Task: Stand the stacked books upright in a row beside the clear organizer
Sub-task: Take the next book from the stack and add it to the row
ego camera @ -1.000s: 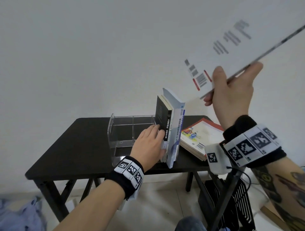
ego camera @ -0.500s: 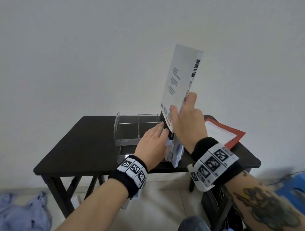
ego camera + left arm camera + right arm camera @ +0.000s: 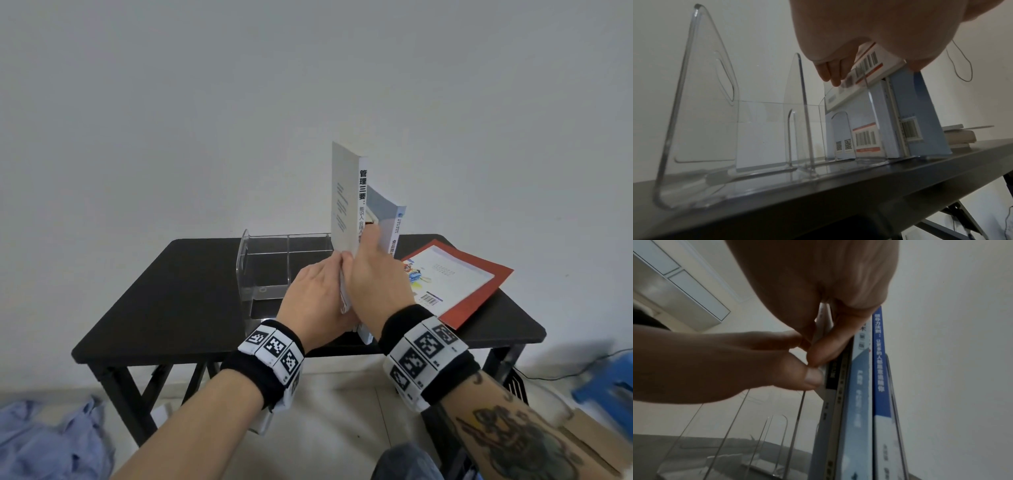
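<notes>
A tall white book (image 3: 344,205) stands upright and slightly tilted between the clear organizer (image 3: 270,270) and the standing books (image 3: 390,222). My right hand (image 3: 366,253) pinches its spine edge low down, thumb and fingers on either side (image 3: 824,344). My left hand (image 3: 329,274) grips the same book from the organizer side, fingers on its barcode cover (image 3: 865,68). In the left wrist view its lower edge hangs above the table. Black, pale blue and blue spines (image 3: 861,402) stand just right of it.
Flat books, a white one on a red cover (image 3: 455,277), lie on the right of the black table (image 3: 164,308). On the floor are a blue cloth (image 3: 51,442), a blue stool (image 3: 609,380) and cardboard (image 3: 589,442).
My right hand brought the white book down from high on the right and turned it upright beside the organizer. My left hand shifted from the standing books onto the white book.
</notes>
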Available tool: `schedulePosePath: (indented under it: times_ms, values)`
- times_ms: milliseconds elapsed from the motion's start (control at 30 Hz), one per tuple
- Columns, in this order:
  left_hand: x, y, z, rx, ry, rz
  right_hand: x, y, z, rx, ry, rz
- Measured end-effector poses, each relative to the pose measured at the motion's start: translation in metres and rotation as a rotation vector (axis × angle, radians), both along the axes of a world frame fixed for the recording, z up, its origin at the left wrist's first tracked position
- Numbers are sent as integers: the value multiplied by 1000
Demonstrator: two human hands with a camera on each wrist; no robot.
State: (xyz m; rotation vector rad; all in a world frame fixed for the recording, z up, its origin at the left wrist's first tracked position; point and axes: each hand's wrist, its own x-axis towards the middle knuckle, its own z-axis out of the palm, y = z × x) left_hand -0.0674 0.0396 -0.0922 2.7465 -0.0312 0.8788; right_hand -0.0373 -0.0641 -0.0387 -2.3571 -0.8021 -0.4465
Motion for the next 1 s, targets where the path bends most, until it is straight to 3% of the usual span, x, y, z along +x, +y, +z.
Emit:
schedulePosePath:
  times_ms: [200,300,367,533,867,1000]
  values:
    - [9,7,-8,117,5,42,-7,-5,-3,-111,-51,77]
    - [17,10,-18,157,21,83,-7,-5,-8,-30,11,61]
    - [21,13,-22,132,32,84,-5,-6,-11,-4,28,46]
    - [26,12,-27,36,6,53,5,-2,-24,-255,-69,3]
    - [27,4,-28,55,-61,52,6,-10,-36,-251,56,-3]
    - [21,4,-20,-72,-52,23,4,-15,-42,-261,15,4]
